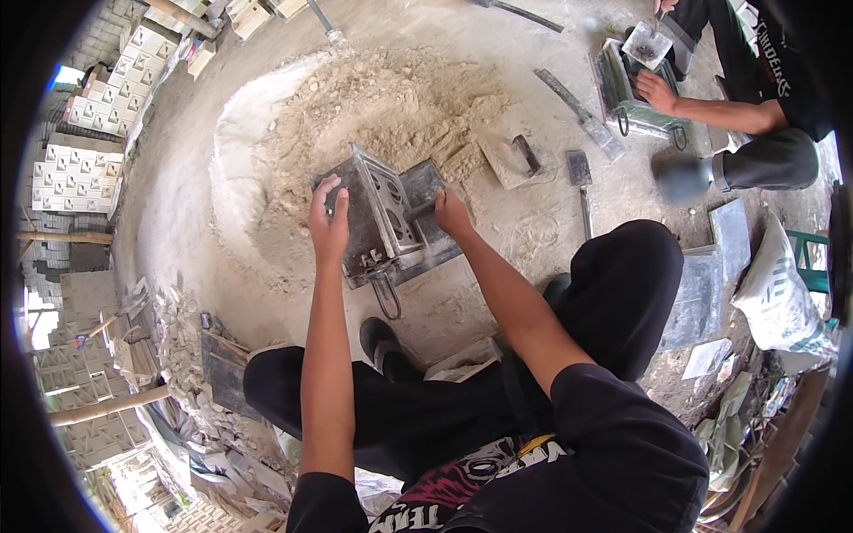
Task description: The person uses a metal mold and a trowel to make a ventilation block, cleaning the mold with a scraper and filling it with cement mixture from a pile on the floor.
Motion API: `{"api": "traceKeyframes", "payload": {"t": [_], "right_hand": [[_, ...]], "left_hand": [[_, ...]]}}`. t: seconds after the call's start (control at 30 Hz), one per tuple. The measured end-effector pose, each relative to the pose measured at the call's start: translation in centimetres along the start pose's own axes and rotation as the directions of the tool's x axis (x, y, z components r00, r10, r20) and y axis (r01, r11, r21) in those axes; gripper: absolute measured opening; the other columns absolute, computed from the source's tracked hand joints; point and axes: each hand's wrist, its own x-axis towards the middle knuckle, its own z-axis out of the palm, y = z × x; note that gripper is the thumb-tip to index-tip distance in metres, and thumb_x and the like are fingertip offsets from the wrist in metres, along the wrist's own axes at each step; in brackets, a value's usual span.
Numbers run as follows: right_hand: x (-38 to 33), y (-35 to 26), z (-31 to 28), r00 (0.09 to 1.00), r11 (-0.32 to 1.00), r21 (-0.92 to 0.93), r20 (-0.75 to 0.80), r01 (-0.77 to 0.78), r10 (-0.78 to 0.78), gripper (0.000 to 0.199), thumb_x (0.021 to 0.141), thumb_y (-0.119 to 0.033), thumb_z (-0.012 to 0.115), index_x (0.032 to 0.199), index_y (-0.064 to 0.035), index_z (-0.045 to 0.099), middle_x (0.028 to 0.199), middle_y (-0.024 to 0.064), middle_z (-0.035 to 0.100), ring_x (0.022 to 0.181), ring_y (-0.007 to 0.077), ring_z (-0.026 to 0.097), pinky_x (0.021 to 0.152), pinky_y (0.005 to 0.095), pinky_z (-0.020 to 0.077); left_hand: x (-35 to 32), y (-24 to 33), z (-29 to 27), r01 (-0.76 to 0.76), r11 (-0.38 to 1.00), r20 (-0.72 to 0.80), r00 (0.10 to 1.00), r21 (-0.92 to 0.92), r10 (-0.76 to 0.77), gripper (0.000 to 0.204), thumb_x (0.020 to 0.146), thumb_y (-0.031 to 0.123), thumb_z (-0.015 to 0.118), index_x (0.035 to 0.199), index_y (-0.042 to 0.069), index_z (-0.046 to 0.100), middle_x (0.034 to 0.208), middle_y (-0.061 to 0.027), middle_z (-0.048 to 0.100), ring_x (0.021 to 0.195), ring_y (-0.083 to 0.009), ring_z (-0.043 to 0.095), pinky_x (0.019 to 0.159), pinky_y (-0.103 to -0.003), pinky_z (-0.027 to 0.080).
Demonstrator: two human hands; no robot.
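A metal block mould with a patterned face of round openings stands tilted on the ground in front of me, between dark flat plates. My left hand lies against the dark plate on its left side, fingers stretched and thumb apart. My right hand is closed around a short dark bar, whose far end reaches the patterned face. What kind of tool the bar is I cannot make out. A wire loop handle hangs at the mould's near end.
Behind the mould spreads a heap of sandy powder. A flat board with a handle, a trowel-like tool and a metal bar lie rightward. Another person's hand works at a second mould. Patterned blocks are stacked left.
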Motion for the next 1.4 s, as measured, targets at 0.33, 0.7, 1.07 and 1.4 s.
{"api": "traceKeyframes", "payload": {"t": [0.33, 0.7, 1.07, 1.4], "right_hand": [[-2.8, -1.3, 5.1, 0.981, 0.994, -0.001, 0.158, 0.112, -0.11, 0.042, 0.105, -0.037, 0.035, 0.102, -0.0008, 0.055, 0.098, 0.0326, 0.062, 0.099, 0.0511, 0.055, 0.089, 0.0522, 0.0433], [-6.7, -2.8, 3.0, 0.902, 0.92, 0.324, 0.426, -0.219, 0.064, 0.077, 0.106, -0.053, 0.016, 0.147, 0.0095, 0.03, 0.155, 0.0267, 0.028, 0.147, 0.035, 0.022, 0.119, 0.0381, 0.0184], [-4.5, -0.8, 3.4, 0.824, 0.981, 0.131, 0.564, -0.144, 0.046, 0.085, 0.098, -0.069, 0.008, 0.156, -0.0083, 0.02, 0.162, 0.0242, 0.007, 0.151, 0.0411, 0.0, 0.12, 0.0552, 0.0053], [-1.5, -1.8, 2.3, 0.741, 0.989, -0.147, 0.667, 0.036, 0.072, 0.085, 0.097, -0.069, 0.007, 0.152, -0.0075, 0.029, 0.158, 0.0253, 0.019, 0.148, 0.0414, 0.012, 0.119, 0.0512, 0.0138]], "left_hand": [[0.1, 0.4, -0.1, 0.005, 1.0, -0.008, 1.0, -0.013, -0.005, 0.027, 0.095, 0.019, 0.064, 0.117, 0.002, 0.063, 0.129, -0.0134, 0.062, 0.125, -0.0249, 0.053, 0.109, -0.037, 0.036], [-0.3, 0.1, -0.5, -0.005, 0.998, -0.057, 0.998, -0.055, 0.001, 0.026, 0.096, 0.017, 0.063, 0.116, 0.002, 0.063, 0.125, -0.012, 0.063, 0.122, -0.024, 0.055, 0.107, -0.036, 0.038], [0.5, 1.1, 0.1, 0.022, 0.993, -0.017, 1.0, -0.117, -0.024, 0.027, 0.097, 0.019, 0.062, 0.117, 0.001, 0.063, 0.126, -0.0116, 0.063, 0.122, -0.0227, 0.055, 0.107, -0.035, 0.038], [-0.7, 0.0, -1.7, 0.056, 0.95, -0.083, 0.993, -0.308, -0.086, 0.032, 0.1, 0.023, 0.054, 0.122, 0.001, 0.063, 0.127, -0.0105, 0.062, 0.123, -0.0225, 0.054, 0.109, -0.035, 0.035]]}}
